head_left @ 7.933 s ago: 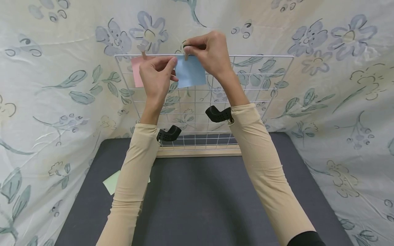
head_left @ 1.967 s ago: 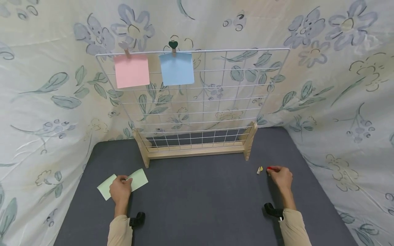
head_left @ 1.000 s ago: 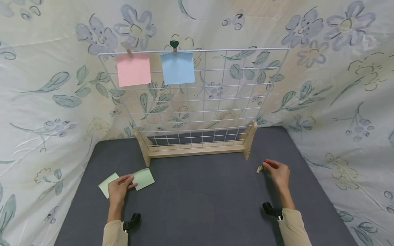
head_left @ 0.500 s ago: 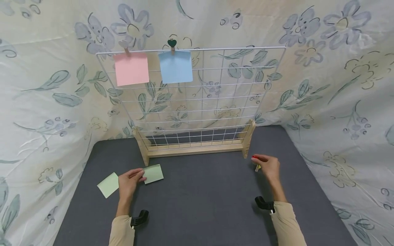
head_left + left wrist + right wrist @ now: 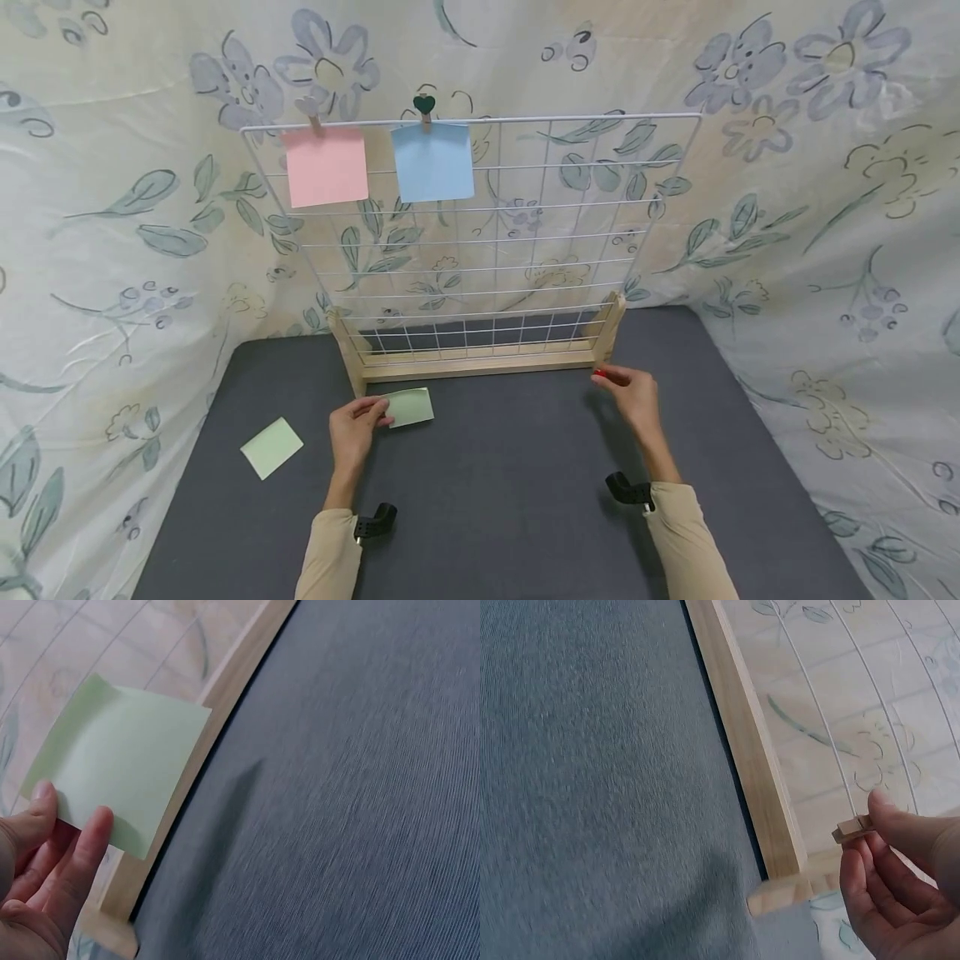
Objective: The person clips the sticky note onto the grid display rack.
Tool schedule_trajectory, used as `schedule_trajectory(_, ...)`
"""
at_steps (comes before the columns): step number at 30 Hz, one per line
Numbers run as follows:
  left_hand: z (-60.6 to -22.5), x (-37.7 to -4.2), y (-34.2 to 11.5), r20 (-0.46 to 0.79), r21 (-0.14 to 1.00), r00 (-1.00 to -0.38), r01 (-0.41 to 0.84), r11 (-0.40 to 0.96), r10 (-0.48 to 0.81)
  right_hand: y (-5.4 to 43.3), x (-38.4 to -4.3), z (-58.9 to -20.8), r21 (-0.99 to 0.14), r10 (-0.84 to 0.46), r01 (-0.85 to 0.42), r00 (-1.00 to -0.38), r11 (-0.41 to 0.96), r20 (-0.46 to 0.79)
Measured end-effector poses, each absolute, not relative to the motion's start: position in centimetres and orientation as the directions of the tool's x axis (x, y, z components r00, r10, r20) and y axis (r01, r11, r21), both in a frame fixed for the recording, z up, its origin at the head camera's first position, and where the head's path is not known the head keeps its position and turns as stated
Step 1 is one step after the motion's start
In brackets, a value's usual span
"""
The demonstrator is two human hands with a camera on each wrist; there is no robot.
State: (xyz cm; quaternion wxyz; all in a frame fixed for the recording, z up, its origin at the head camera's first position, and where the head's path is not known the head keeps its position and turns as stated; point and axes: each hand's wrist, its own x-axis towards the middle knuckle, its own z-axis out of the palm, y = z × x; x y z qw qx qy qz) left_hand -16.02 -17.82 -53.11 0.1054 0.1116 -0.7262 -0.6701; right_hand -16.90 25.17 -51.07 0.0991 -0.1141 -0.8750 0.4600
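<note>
My left hand pinches a pale green sticky note by one edge, just in front of the grid stand's left foot. In the left wrist view the note is held up off the table, thumb on one side and fingers on the other. Between thumb and fingers of my right hand is a small wooden clothespin, with a red piece showing in the head view. That hand is near the stand's right foot. A white wire grid rises from a wooden base.
A pink note and a blue note hang from the grid's top wire, the blue one under a clothespin with a green heart. Another green note lies on the dark table at left. Floral cloth surrounds it.
Earlier both hands were up at the blue note, which now hangs alone. Since then, the left hand has lifted a green note and moved right; the right hand has carried the red clothespin leftward, toward the stand.
</note>
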Motion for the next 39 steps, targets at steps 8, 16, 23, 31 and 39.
schedule_trajectory(8, -52.2, -16.9, -15.1, 0.016, 0.995, -0.967, -0.008, 0.096, -0.255, 23.4, -17.6, -50.3, -0.83, 0.202, 0.041, -0.976, 0.556, 0.087)
schedule_trajectory(16, -50.3, -17.5, -12.9, 0.039, 0.994, -0.98, 0.018, 0.109, -0.197, 21.6, -18.4, -48.7, -0.83, 0.139, -0.061, -0.977, 0.555, 0.165)
schedule_trajectory(23, -48.7, -18.1, -11.7, 0.052, 0.994, -0.985, 0.036, 0.099, -0.167, 20.7, -19.2, -46.8, -0.822, 0.132, -0.111, -0.966, 0.558, 0.221)
schedule_trajectory(31, -47.2, -18.7, -10.3, 0.089, 0.992, -0.986, 0.075, 0.101, -0.14, 20.2, -19.6, -45.2, -0.821, 0.126, -0.129, -0.963, 0.556, 0.237)
schedule_trajectory(39, -45.2, -19.7, -9.1, 0.156, 0.986, -0.981, 0.147, 0.08, -0.112, 19.8, -20.2, -43.5, -0.826, 0.115, -0.199, -0.946, 0.528, 0.302)
